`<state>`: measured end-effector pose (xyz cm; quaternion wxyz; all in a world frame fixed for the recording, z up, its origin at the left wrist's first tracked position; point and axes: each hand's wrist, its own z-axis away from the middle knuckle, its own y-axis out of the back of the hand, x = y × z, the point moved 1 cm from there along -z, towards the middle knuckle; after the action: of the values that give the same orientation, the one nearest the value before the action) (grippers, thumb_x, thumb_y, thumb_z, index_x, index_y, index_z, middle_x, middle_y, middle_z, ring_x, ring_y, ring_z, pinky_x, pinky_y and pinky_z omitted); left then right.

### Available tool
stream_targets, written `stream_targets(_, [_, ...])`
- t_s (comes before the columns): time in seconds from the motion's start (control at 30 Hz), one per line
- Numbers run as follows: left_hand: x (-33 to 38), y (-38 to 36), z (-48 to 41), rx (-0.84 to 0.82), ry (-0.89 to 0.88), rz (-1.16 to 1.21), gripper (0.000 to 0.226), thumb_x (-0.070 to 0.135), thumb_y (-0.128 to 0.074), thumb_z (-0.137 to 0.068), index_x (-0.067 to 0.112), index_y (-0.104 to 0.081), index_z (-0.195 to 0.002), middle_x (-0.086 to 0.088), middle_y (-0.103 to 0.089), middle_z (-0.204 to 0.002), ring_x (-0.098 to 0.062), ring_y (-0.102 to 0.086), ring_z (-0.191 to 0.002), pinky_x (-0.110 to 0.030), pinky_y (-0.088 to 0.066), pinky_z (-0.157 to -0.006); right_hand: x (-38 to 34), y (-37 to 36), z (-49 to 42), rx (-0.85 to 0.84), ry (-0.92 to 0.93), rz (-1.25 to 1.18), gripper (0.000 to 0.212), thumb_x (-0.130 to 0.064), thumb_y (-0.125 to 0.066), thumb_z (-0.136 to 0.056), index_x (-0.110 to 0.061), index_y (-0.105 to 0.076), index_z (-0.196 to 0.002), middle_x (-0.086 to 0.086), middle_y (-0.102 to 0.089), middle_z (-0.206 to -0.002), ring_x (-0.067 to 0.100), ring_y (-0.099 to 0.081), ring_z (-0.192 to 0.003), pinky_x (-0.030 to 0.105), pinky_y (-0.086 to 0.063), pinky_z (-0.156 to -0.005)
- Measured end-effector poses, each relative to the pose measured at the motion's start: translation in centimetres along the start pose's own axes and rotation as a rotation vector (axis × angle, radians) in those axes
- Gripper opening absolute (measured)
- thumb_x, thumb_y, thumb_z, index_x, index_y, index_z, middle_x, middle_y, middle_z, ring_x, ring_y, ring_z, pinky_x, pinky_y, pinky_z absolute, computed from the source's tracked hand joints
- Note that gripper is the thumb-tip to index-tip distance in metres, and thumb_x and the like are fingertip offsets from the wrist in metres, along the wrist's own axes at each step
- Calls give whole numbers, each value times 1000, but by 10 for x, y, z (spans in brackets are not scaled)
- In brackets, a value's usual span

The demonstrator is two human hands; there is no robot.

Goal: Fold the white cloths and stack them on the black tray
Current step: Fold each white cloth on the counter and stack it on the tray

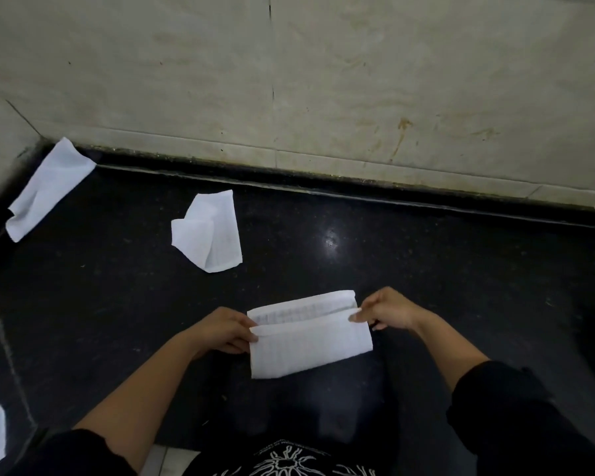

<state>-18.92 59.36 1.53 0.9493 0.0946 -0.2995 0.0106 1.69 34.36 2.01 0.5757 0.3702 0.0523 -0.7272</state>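
We pinch the top layer of the cloth (pixel 310 343) at both ends with left hand (pixel 220 329) and right hand (pixel 389 309), each grip closed on it, so the edges align squarely on the bench (pixel 443 276).

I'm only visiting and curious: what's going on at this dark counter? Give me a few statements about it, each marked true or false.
1. The left hand and right hand both pinch one white cloth. True.
2. That cloth is bunched into a ball. False: it forms a flat rectangle, partly folded over.
3. A corner cloth lies at the far left by the wall. True.
4. The middle cloth touches the one being held. False: bare dark counter separates them.
5. The person's sleeves are white. False: the sleeve is black.
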Motion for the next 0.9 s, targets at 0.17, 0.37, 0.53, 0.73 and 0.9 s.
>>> stream_targets(0.17, [-1, 1, -7, 180, -67, 100, 18, 2, -65, -84, 10, -70, -100, -8, -71, -91, -13, -67, -76, -21, -53, -64, -4, -6, -19, 142, 62, -37, 14, -14, -69, -87, -1, -68, -85, 4, -65, -82, 13, -61, -78, 23, -52, -65])
stream_targets(0.37, [-9, -5, -16, 314, -157, 121, 12, 2, -64, -87, 10, -69, -95, -11, -72, -85, -17, -68, -73, -22, -53, -61, -2, -14, -39, 239, 47, 70, 19, -23, -67, -89, -11, -64, -75, 7, -67, -81, 18, -63, -78, 31, -53, -73])
stream_targets(0.53, [-16, -7, -22, 409, -177, 68, 9, 6, -68, -86, 15, -68, -89, -8, -71, -81, -16, -68, -70, -23, -53, -59, -7, -17, -40, 308, 28, 114, 20, -24, -65, -90, -5, -66, -84, 4, -62, -79, 13, -56, -72, 21, -43, -59])
stream_targets(0.73, [-20, -12, -27, 515, -169, 32, 9, 12, -73, -83, 16, -65, -86, -5, -69, -79, -19, -69, -71, -32, -59, -65, -10, -22, -38, 386, 4, 171, 21, -27, -62, -92, -7, -64, -87, 3, -63, -80, 17, -59, -77, 25, -43, -63])
stream_targets(0.9, [-25, -18, -24, 635, -137, -31, 18, 28, -75, -81, 20, -59, -82, -2, -67, -77, -18, -66, -70, -37, -58, -68, -1, -28, -34, 492, 60, 327, 28, -39, -56, -94, -11, -55, -90, 1, -57, -91, 20, -58, -82, 30, -42, -65])
